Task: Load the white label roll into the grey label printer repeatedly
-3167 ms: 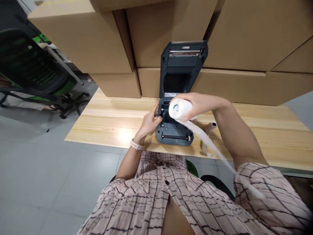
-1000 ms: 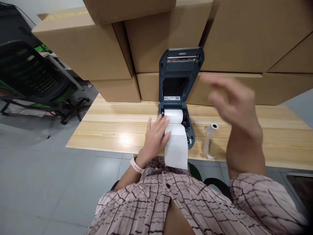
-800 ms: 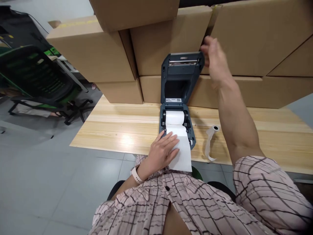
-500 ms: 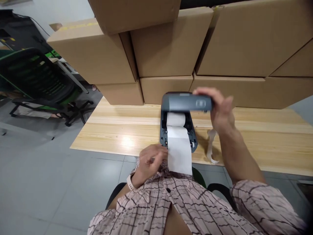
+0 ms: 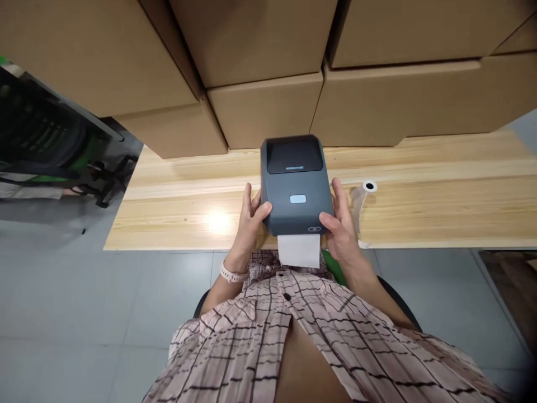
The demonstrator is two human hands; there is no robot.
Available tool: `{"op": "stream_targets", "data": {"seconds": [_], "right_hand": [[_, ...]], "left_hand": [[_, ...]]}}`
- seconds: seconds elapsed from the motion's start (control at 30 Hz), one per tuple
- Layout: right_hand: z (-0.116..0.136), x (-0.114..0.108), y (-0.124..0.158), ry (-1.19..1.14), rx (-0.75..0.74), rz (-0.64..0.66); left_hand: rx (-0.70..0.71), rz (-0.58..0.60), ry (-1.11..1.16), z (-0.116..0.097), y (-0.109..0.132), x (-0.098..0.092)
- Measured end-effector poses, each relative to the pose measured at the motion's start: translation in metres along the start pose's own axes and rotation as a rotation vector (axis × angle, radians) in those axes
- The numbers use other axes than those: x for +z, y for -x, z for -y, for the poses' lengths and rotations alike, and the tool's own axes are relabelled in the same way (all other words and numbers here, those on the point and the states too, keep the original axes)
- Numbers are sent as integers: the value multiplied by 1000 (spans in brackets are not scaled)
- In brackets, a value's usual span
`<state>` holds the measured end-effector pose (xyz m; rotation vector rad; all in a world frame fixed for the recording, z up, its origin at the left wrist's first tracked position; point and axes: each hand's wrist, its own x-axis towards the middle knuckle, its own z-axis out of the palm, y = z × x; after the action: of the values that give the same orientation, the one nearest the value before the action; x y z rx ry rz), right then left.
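Under the printer lid point(image 5: 298, 184), paper point(image 5: 298, 251) partly invisible.

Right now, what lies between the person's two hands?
In the head view, the grey printer, lid down, sits between left hand and right hand, white paper protruding in front.

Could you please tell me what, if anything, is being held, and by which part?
The printer is held by its two sides near the front: left hand on one, right hand on the other, thumbs over the top edges.
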<state>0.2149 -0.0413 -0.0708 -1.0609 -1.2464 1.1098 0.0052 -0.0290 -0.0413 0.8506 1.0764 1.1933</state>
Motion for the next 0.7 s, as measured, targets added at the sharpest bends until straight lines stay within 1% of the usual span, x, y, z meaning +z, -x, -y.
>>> {"op": "stream_targets", "data": {"seconds": [0.1,0.23,0.3,0.4,0.5,0.57,0.63,0.7], "right_hand": [[2,-4,4,-8,37,50],[6,-3,5,12,21,46],[2,-1,5,44,-15,20],[-9,2,6,112,-109,-20],[-16,3,6,180,-157,0],[-12,2,6,253,-200,-7],[-1,2,5,380,-296,-56],[14,2,4,554,-419,-88]], "left_hand": [[55,45,-76,-3,8,1],[100,78,-210,-5,14,9],[131,77,-235,-4,15,12],[209,67,-263,-2,11,12],[259,70,-286,2,7,7],[283,80,-313,8,10,2],[321,23,-367,15,22,-4],[367,-110,-426,23,42,-8]]}}
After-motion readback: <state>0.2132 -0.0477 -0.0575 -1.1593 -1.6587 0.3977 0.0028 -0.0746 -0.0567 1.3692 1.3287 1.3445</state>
